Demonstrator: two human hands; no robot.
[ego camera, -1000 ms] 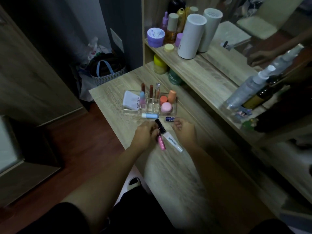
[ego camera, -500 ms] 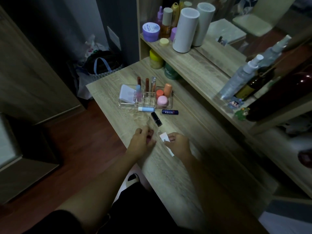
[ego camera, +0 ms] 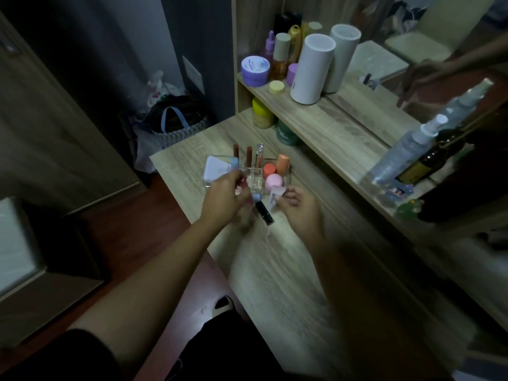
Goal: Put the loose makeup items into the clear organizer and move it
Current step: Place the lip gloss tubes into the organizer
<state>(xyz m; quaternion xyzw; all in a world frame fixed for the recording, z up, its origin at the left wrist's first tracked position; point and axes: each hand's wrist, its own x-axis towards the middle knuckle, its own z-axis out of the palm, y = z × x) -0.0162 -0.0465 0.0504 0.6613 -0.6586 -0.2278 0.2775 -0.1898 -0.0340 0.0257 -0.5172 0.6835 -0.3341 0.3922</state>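
The clear organizer (ego camera: 287,176) stands on the wooden table (ego camera: 280,270) and holds a white compact (ego camera: 215,169), upright lipsticks (ego camera: 249,154), orange tubes (ego camera: 283,163) and a pink jar (ego camera: 274,181). My left hand (ego camera: 224,200) hovers at the organizer's front, fingers closed on a pink lip gloss (ego camera: 238,191) that is mostly hidden. My right hand (ego camera: 298,209) grips a white tube (ego camera: 275,195) just right of it. Between my hands on the table lie a black tube (ego camera: 264,212) and a light blue balm (ego camera: 257,198).
A raised shelf (ego camera: 330,125) behind the organizer carries jars, bottles and two tall white cylinders (ego camera: 312,68). A spray bottle (ego camera: 404,149) stands to the right before a mirror. The table's left edge drops to the floor, where a bag (ego camera: 173,125) sits.
Both hands lifted their items off the table and moved forward to the organizer: the left with the pink gloss, the right with the white tube. The black tube stayed on the table.
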